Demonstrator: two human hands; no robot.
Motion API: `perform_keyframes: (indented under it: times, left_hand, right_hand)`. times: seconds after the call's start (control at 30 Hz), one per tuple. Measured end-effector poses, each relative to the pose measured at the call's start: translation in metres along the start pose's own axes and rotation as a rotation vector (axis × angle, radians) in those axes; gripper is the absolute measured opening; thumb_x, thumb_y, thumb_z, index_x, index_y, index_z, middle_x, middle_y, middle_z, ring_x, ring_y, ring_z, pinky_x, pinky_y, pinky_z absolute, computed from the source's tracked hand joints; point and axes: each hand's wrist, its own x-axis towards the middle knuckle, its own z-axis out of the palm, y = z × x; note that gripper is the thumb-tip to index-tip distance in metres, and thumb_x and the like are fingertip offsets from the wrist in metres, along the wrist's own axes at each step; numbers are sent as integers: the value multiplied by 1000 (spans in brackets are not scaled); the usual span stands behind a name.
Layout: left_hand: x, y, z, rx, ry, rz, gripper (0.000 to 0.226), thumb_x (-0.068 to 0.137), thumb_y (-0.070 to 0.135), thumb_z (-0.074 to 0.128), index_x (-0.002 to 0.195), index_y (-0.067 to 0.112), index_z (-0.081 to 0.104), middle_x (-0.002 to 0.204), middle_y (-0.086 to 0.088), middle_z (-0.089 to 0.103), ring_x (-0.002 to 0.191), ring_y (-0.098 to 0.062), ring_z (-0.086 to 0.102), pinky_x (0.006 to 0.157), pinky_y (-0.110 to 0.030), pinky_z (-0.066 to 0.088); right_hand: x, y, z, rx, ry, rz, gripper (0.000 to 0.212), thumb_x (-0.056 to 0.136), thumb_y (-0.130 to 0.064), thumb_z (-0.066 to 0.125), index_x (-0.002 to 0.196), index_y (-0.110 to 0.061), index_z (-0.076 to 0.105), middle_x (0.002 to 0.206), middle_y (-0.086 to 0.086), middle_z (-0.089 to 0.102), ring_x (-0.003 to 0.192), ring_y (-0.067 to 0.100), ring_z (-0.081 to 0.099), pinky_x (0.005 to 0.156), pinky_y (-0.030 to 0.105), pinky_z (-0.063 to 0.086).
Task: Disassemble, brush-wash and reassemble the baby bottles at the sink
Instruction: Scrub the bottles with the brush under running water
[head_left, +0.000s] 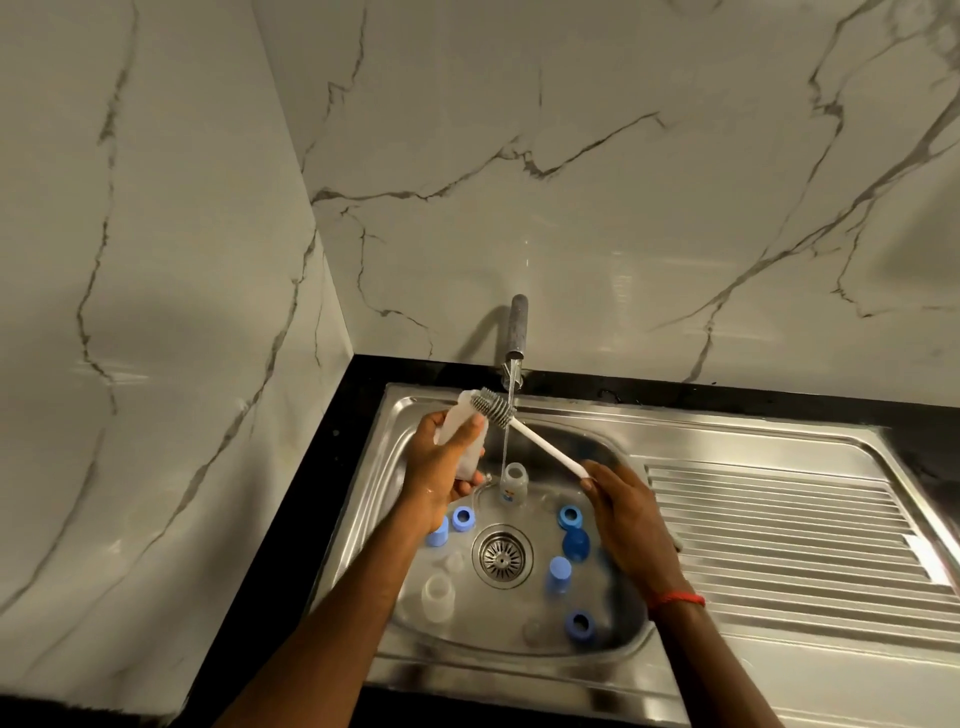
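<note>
My left hand (441, 467) grips a clear baby bottle (460, 415) above the sink's left side, its mouth pointing up and away. My right hand (623, 509) holds the white handle of a bottle brush (545, 444). The brush's grey bristle head (493, 405) sits at the bottle's mouth, right beside the running water. Another clear bottle (514, 480) stands upright in the basin under the stream. A third clear bottle (437, 597) stands at the basin's front left. Several blue collars and caps (569, 519) lie scattered around the drain (502, 555).
The tap (517, 332) rises from the black counter behind the steel sink (395, 415) and runs a thin stream. A ribbed draining board (779, 530) stretches to the right. Marble walls close in at the left and behind.
</note>
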Motion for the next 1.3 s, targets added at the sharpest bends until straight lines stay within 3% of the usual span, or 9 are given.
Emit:
perform_keyframes:
  times: [0.2,0.33,0.43,0.57,0.8,1.0,1.2,1.3]
  left_hand:
    - [-1,-1,4,0,21,28,36,91,47,66,114,20,57,96,-18,74,63,-31,68,46,-27,49]
    - [3,0,1,-30,0,-26,42,93,44,64,121,13,64,108,-21,70,82,-32,71,52,-33,55]
    - [1,0,3,-45,-18,-53,41,94,40,63,120,9,63,106,-22,67,75,-30,68,54,-34,56]
    - [-2,2,14,-62,12,-34,34,98,37,58,112,6,63,81,-18,66,55,-26,62,46,-29,51]
    - [-12,1,10,-183,-47,-26,25,99,36,56,111,15,58,92,-20,63,55,-25,58,45,-26,45]
    - [-12,1,16,-215,-82,-28,47,85,39,73,119,11,57,98,-18,62,55,-24,57,46,-27,45]
    - [-13,7,4,-263,-102,-42,73,67,15,88,129,8,50,104,-19,61,58,-22,58,48,-29,49]
    - [-13,6,6,-242,-121,-62,69,71,24,87,127,6,51,97,-22,64,67,-27,66,57,-36,56]
  right_hand:
    - [12,-17,-2,-75,5,-44,36,100,-38,45,124,-18,63,100,4,60,81,18,58,70,35,56]
    - [-3,-5,-11,-17,2,3,34,100,-33,49,125,-16,64,105,8,61,86,21,60,74,32,55]
    - [-2,-8,-14,-29,13,-1,30,100,-28,53,125,-16,65,105,8,62,86,21,60,74,27,50]
    - [13,-27,-5,-102,26,-74,28,101,-31,52,124,-19,62,98,5,59,78,18,58,69,34,55]
    - [-9,-4,-11,-22,-3,-5,30,101,-31,52,126,-19,63,103,4,60,83,15,56,74,26,51]
    - [10,-27,-2,-44,4,-58,30,101,-34,51,126,-20,62,94,-4,53,77,11,53,69,30,52]
    - [-7,-2,-13,15,-11,7,30,100,-29,54,127,-19,64,103,3,60,85,17,60,74,24,50]
    - [1,-14,-6,18,0,-6,32,100,-33,52,126,-19,64,100,1,59,83,13,58,73,28,53]
